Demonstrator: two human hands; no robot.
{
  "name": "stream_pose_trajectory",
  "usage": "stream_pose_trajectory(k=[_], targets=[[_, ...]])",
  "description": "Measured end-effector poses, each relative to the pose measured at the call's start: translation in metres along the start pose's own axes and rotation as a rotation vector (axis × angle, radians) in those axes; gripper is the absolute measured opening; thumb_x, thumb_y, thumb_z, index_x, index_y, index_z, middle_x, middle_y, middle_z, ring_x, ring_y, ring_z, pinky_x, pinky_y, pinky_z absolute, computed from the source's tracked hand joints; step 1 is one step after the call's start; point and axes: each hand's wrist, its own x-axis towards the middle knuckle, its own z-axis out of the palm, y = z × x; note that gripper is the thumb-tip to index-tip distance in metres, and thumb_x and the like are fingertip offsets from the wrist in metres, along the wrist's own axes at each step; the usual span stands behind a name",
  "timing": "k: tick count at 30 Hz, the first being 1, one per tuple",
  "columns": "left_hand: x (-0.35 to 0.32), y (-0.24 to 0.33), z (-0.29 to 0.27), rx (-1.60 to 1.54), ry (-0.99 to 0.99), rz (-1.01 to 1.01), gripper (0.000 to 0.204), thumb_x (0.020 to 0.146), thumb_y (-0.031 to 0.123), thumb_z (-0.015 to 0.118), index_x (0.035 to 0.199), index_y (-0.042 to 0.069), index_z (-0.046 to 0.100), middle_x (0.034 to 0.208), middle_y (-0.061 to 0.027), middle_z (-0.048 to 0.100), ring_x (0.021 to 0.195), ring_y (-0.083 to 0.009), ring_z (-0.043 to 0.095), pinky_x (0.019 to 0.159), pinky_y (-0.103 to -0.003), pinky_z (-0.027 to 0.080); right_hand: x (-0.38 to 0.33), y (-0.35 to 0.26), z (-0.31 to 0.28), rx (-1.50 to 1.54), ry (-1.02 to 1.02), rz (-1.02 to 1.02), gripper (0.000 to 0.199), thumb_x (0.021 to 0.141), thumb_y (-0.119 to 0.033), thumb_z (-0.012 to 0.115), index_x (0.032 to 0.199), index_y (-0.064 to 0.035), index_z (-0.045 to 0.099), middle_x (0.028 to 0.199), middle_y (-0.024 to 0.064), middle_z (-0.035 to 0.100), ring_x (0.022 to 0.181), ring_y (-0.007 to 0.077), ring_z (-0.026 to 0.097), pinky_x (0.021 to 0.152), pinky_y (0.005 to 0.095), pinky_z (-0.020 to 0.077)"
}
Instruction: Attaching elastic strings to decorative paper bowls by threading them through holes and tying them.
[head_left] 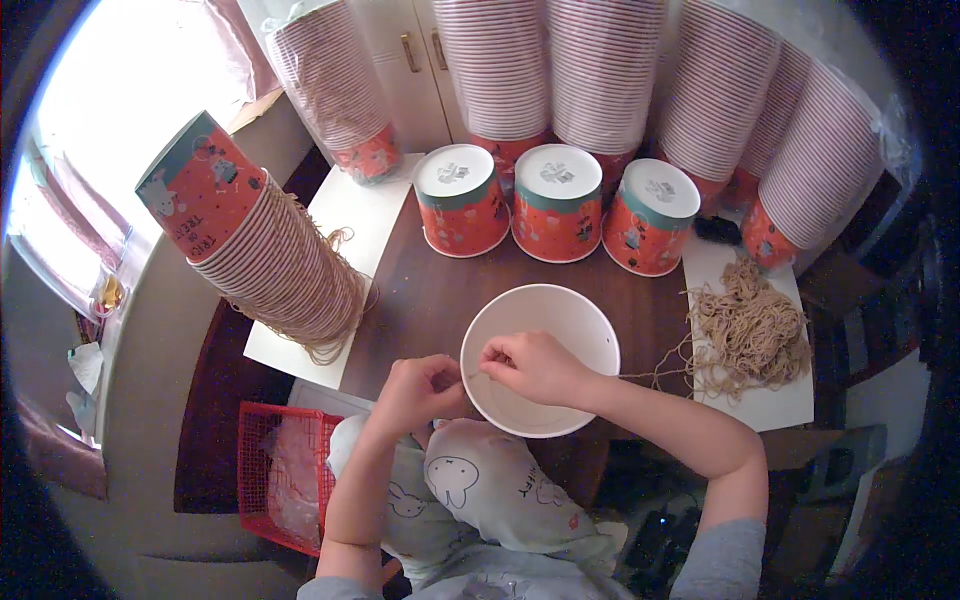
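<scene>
A paper bucket with a white inside stands mouth up in front of me, against the table's near edge. My right hand reaches over its opening, fingers pinched on a thin tan cord near the left wall. Just outside the left rim is my left hand, its fingers closed; what they hold is hidden. A small dark hole shows in the bucket's right wall. From that side a tan cord runs to a loose heap of twine on a white board at the right.
Three upturned orange-and-green buckets line the back of the brown table. Tall wrapped bucket stacks rise behind them. At left leans a bucket stack with cords hanging from it. A red plastic basket sits low at left.
</scene>
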Motion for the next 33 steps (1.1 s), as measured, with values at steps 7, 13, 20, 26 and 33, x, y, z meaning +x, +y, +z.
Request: stream_pose_trajectory(k=[7,13,20,26,33], targets=[[-0.0004,-0.0032,0.0007,-0.011,0.017,0.013,0.015,0.074,0.007,0.062,0.085,-0.003,0.060,0.070,-0.0029,0.061,0.064,-0.0044,0.051,0.057,-0.022,0.045,-0.0001,-0.0016,0.0008,-0.014,-0.010,-0.040,0.020,0.077,-0.018,0.057,0.088,-0.0020,0.061,0.080,0.0142,0.062,0.073,0.0247,0.061,0.067,0.0333,0.0474],[-0.0005,-0.0020,0.0010,0.039,0.044,0.018,0.015,0.073,0.009,0.062,0.083,-0.002,0.059,0.067,-0.0025,0.060,0.062,-0.0033,0.050,0.056,-0.022,0.045,0.0025,0.0006,0.0016,-0.082,-0.034,-0.066,0.019,0.077,-0.020,0.056,0.085,-0.0034,0.063,0.077,0.0132,0.062,0.071,0.0254,0.061,0.067,0.0340,0.0475],[-0.0009,-0.0077,0.0015,0.036,0.072,0.063,0.014,0.073,0.007,0.061,0.083,-0.001,0.059,0.067,-0.0023,0.060,0.062,-0.0032,0.050,0.056,-0.021,0.045,0.0072,-0.0074,-0.0038,-0.109,-0.108,-0.001,0.020,0.076,-0.022,0.057,0.085,-0.0048,0.063,0.076,0.0122,0.063,0.070,0.0248,0.061,0.065,0.0333,0.0474],[-0.0006,-0.0078,0.0007,0.047,0.060,0.067,0.012,0.074,0.006,0.061,0.083,-0.001,0.058,0.069,-0.0033,0.061,0.063,-0.0037,0.051,0.057,-0.022,0.046,0.0087,-0.0037,-0.0024,-0.106,-0.093,0.003,0.018,0.075,-0.021,0.058,0.082,-0.0046,0.063,0.075,0.0114,0.063,0.070,0.0237,0.061,0.064,0.0328,0.0475],[-0.0007,-0.0099,0.0005,0.039,0.075,0.106,0.012,0.074,0.006,0.060,0.084,-0.001,0.058,0.068,-0.0039,0.060,0.062,-0.0043,0.052,0.056,-0.022,0.045,0.0089,-0.0040,-0.0013,-0.094,-0.065,0.011,0.018,0.074,-0.019,0.058,0.084,-0.0042,0.062,0.077,0.0117,0.063,0.070,0.0236,0.062,0.065,0.0330,0.0479]])
